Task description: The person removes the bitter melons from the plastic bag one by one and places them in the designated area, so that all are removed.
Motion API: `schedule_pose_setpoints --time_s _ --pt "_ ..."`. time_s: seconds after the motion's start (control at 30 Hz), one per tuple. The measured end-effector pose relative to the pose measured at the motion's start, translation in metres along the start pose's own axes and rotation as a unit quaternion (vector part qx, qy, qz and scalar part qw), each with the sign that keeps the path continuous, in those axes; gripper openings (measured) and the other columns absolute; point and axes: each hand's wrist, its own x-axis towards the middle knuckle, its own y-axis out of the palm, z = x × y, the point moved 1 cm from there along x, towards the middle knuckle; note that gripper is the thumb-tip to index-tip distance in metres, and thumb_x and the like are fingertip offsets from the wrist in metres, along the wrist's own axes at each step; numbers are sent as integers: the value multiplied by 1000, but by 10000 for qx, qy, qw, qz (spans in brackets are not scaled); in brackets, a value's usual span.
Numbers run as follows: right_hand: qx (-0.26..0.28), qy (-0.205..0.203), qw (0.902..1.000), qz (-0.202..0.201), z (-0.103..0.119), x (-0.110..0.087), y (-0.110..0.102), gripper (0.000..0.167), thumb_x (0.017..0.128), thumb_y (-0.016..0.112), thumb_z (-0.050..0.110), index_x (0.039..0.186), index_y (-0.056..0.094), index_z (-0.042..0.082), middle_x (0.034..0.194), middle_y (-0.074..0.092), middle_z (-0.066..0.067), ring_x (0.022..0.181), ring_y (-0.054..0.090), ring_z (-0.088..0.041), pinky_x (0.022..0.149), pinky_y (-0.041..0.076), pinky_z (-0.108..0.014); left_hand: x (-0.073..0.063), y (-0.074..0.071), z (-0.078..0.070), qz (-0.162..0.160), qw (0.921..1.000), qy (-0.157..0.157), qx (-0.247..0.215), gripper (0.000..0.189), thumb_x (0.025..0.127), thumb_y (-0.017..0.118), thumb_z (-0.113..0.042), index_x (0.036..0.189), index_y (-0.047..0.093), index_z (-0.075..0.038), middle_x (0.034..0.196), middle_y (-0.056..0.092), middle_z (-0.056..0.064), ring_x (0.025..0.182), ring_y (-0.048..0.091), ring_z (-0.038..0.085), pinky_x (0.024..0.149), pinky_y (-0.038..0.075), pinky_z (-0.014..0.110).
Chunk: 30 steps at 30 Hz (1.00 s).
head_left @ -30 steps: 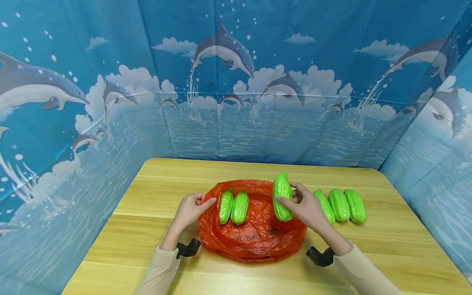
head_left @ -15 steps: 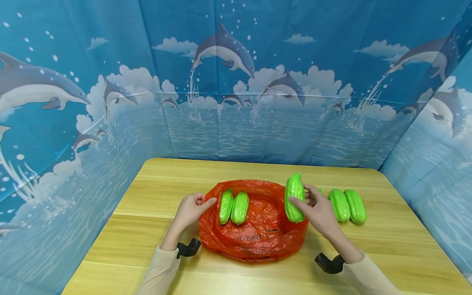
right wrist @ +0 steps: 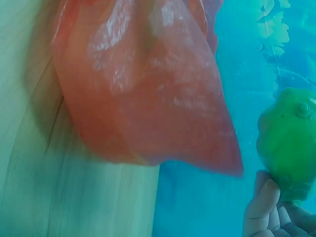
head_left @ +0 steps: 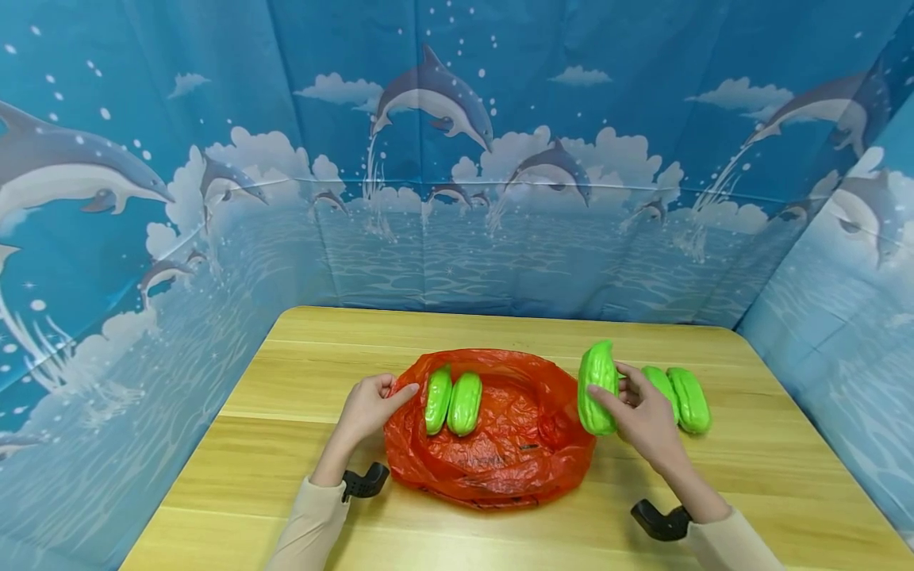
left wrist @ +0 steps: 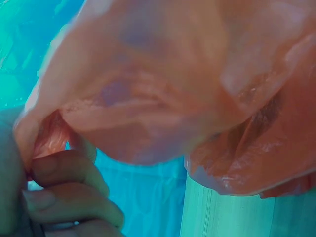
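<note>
A crumpled red plastic bag (head_left: pixel 493 468) lies on the table with its mouth spread wide. My left hand (head_left: pixel 367 408) pinches the bag's left rim between thumb and fingers; the left wrist view shows the curled fingers (left wrist: pixel 69 197) beside the film. Inside, on the left, two shiny green bitter melons (head_left: pixel 466 404) lie side by side. Just past the bag's right rim, my right hand (head_left: pixel 646 416) grips another bitter melon (head_left: pixel 597 392), raised and roughly upright. In the right wrist view, this held bitter melon (right wrist: pixel 291 143) shows its rounded end with a small nub.
Two more bitter melons (head_left: pixel 689 400) are visible on the table right of my right hand, partly hidden by it. The wooden table (head_left: pixel 286 444) reaches back to a blue dolphin-printed curtain (head_left: pixel 443 262). Both wrists carry black devices (head_left: pixel 662 522).
My right hand has carried the held bitter melon rightward, from over the bag to beyond its right rim. A third table melon has passed out of sight behind it. My left hand stays put.
</note>
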Motion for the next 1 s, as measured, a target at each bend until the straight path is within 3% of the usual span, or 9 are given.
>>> schedule_pose_setpoints --time_s 0.37,1.0 --pt "-15 187 9997 -132 -20 -5 -17 69 91 63 39 141 37 -1 108 53 -14 81 55 -4 63 47 -23 0 0 -1 15 10000 -1 13 46 85 68 -47 64 47 -12 51 35 -4 50 39 13 54 32 28" --pt "-549 841 9949 102 -48 -19 -27 77 88 64 46 135 39 -9 114 52 -18 90 51 -18 66 45 -22 0 1 0 14 10000 50 2 47 85 68 -46 63 46 -12 51 32 -4 50 35 13 54 30 28"
